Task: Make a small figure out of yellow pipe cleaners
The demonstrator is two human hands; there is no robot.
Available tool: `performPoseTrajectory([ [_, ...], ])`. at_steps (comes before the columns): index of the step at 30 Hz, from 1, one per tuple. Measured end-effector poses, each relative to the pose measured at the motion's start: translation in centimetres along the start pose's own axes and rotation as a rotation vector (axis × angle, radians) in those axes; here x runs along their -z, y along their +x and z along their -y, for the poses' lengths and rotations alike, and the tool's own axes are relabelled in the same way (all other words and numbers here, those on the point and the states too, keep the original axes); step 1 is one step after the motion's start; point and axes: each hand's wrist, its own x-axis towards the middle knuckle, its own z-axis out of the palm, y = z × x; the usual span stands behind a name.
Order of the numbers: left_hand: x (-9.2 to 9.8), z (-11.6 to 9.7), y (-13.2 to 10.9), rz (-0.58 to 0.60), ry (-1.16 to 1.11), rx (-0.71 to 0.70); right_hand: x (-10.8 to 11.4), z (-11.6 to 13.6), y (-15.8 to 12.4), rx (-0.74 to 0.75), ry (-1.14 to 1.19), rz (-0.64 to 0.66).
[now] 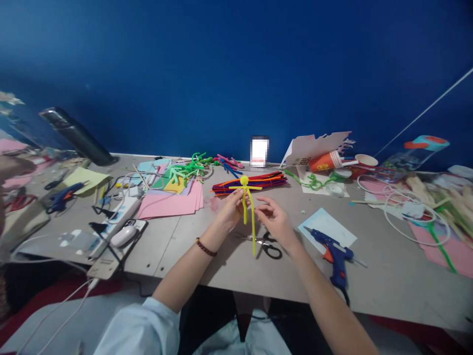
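Stick figure (245,217), one, bright yellow, fuzzy: is standing upright above the tabletop (388,281), fingers (237,198) of the left hand (231,209) gripping it below the arms. Round head is topping it; thin arms are stretching sideways; legs are hanging, one reaching lower.

Scissors (265,242) lie beneath the figure (253,217); a pipe-cleaner bundle (273,180) behind it; right, a glue gun (337,252) partly on paper (325,221).
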Motion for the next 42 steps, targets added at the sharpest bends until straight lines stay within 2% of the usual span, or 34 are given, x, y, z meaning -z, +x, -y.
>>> performPoseTrajectory([
  [7,0.2,1.2,-0.1,0.069,0.032,0.035,0.4,0.1,-0.1,0.138,-0.124,-0.022],
  [10,0.1,1.2,-0.1,0.063,0.043,0.052,0.4,-0.2,0.0,0.258,-0.183,-0.060],
  [15,0.4,1.1,0.0,0.097,0.080,0.043,0.8,-0.6,0.3,0.546,-0.562,-0.149],
  [19,0.4,1.6,-0.2,0.127,0.098,0.072,1.3,-0.6,0.4,0.665,-0.823,-0.285],
  [22,0.2,2.0,-0.5,0.140,0.110,0.098,1.4,-0.4,0.3,0.695,-0.957,-0.403],
  [24,0.1,2.2,-0.6,0.148,0.121,0.106,1.5,-0.2,0.2,0.700,-0.998,-0.430],
  [31,0.1,2.6,-0.8,0.159,0.152,0.120,1.8,0.2,0.4,0.691,-0.954,-0.393],
  [42,-0.6,2.9,-1.5,0.127,0.179,0.052,1.5,0.2,0.3,0.630,-0.824,-0.349],
])
